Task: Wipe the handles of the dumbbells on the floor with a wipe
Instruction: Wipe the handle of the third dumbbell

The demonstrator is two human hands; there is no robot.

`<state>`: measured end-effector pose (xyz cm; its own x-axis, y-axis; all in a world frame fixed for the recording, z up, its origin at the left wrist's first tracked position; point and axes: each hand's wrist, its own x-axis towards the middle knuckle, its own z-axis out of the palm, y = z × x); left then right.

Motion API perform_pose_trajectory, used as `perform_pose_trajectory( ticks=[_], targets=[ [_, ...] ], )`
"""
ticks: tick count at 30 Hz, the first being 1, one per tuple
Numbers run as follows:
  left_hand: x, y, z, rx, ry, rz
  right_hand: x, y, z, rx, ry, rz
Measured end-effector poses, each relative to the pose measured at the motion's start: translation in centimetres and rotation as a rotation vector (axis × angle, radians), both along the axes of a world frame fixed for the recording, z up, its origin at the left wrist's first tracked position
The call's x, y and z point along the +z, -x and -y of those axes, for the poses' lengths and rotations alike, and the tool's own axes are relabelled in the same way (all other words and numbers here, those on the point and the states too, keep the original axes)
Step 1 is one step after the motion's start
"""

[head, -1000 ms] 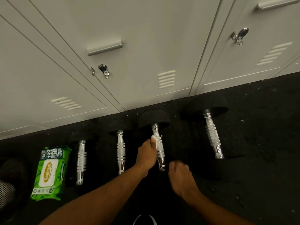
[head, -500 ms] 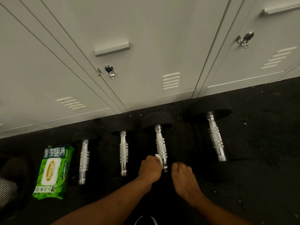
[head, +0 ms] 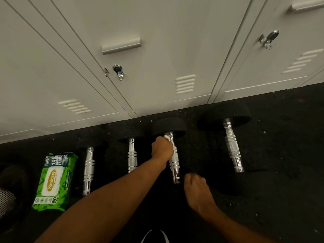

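Left hand [head: 162, 148] clamped with wipe [head: 166, 137] on slick chrome handle [head: 173, 156], right hand [head: 197, 190] curled bracing heavy dumbbell's near end.

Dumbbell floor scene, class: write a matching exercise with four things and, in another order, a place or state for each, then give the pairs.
Things:
1. Left hand
2. Right hand
3. Wipes pack
4. Largest dumbbell

Descriptions:
A. Lies furthest left on the floor
B. Lies furthest right
C. Presses a wipe on a handle
D. Fisted by that dumbbell's near end

Pairs: 1-C, 2-D, 3-A, 4-B
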<state>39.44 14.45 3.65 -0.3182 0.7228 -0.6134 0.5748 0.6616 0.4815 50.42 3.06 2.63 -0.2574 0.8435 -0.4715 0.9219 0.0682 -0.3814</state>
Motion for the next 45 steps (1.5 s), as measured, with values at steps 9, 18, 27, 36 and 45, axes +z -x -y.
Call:
perform_pose_trajectory(
  ticks=[9, 18, 27, 36, 45],
  targets=[
    [0.6, 0.4, 4.4, -0.224, -0.039, -0.05, 0.0, 0.1, 0.0, -0.027, -0.001, -0.031],
    [1.8, 1.3, 8.3, -0.485, 0.176, -0.062, -0.9, 0.2, 0.3, -0.059, -0.082, -0.015],
    [0.4, 0.8, 5.6, -0.091, 0.114, 0.024, -0.6, 0.1, 0.3, -0.04, 0.028, -0.024],
    [0.9, -0.1, 0.2, 0.024, 0.021, 0.037, -0.1, 0.0, 0.0, 0.009, 0.072, 0.011],
    [0.8, 0.5, 3.7, -0.219, -0.046, -0.057, 0.3, 0.1, -0.1, -0.032, 0.065, -0.002]
  ],
)
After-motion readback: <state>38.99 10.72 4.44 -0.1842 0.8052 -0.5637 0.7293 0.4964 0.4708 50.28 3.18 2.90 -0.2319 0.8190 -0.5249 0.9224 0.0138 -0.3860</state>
